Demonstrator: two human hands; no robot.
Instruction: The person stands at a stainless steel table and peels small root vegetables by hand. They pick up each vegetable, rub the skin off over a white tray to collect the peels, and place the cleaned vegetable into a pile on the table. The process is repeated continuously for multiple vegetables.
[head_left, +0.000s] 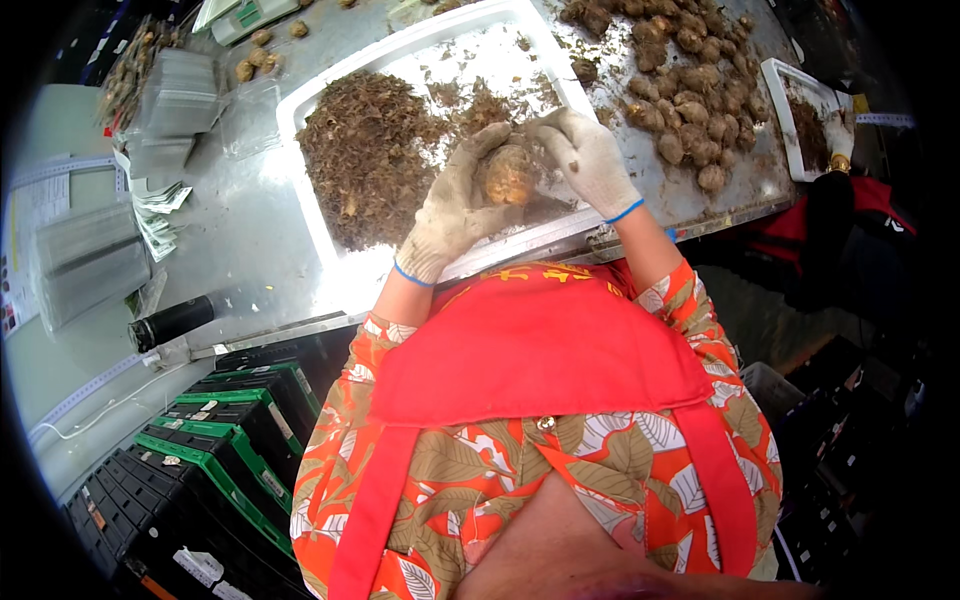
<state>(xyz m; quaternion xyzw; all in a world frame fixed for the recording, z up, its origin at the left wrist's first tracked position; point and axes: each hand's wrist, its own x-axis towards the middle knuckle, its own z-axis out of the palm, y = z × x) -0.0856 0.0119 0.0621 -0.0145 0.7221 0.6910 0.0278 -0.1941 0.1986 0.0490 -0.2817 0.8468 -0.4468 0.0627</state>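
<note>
My left hand (454, 204), in a soiled knit glove, curls around a large brown tuber (510, 178) that looks like a taro corm. Its orange-brown side faces me. My right hand (589, 159), in a paler glove with a blue cuff edge, is beside the tuber's upper right with fingers bent. Its fingertips are partly hidden, so I cannot tell whether they pinch anything. Both hands are over the near side of a white foam tray (289, 124). A heap of brown shredded husk (367, 157) fills the tray's left part, with loose scraps elsewhere.
Many tubers (694, 105) are piled right of the tray. Another person's gloved hand (840, 135) is at a smaller white tray (780, 82). Clear plastic boxes (94, 255), labels (157, 214) and a black flask (174, 322) lie left. Black and green crates (202, 450) stand below the metal table (232, 225).
</note>
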